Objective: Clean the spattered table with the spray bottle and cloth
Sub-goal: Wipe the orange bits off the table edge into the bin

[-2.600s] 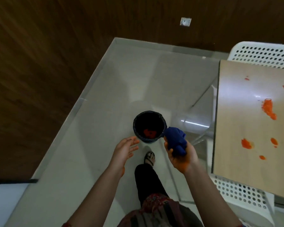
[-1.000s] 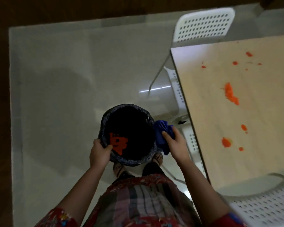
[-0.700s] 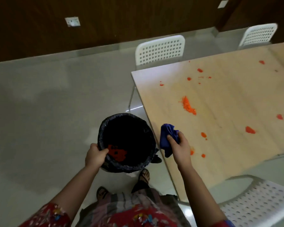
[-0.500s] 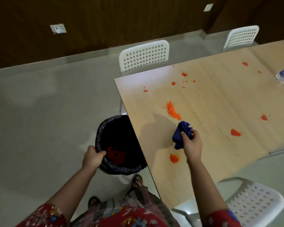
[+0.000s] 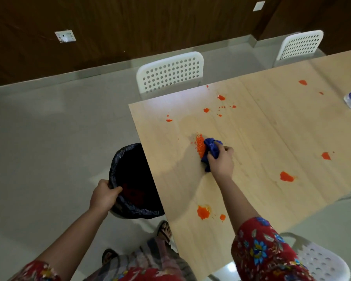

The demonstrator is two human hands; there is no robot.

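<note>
Orange spatter is dotting the wooden table; right hand is clutching the cloth against it, left hand gripping the bin rim.

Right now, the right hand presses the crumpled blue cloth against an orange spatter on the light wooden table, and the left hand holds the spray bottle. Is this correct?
One thing is wrong: what the left hand holds. The head view shows it gripping the rim of the black-lined round bin. The rest stands.
</note>
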